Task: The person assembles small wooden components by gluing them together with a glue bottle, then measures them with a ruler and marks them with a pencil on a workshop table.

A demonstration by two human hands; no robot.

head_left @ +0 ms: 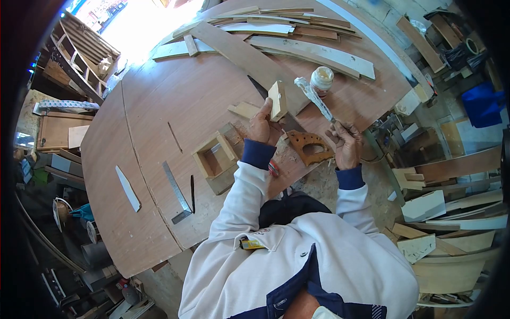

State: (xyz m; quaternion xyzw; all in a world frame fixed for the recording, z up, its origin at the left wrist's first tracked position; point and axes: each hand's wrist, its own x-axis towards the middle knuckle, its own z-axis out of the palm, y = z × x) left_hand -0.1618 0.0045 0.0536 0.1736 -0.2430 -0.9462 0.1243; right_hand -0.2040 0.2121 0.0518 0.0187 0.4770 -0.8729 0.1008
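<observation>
My left hand [263, 125] is closed around a small pale wooden block [278, 101], held up above the table. In my right hand [346, 142] is a glue brush [315, 100], its far end thickly coated in white. Just behind the brush stands an open jar [322, 80] with white stuff around its rim. A handsaw with a wooden handle [308, 148] lies between my hands near the table's front edge. To the left of my left hand sits a small open wooden box [215, 154], resting on a board.
Long wooden strips [297, 26] are piled at the table's far side. On the left part of the wooden tabletop [111, 133] lie a metal try square [177, 191], a thin dark strip [192, 194] and a white pointed piece [127, 189]. Offcuts [425, 204] crowd the right side.
</observation>
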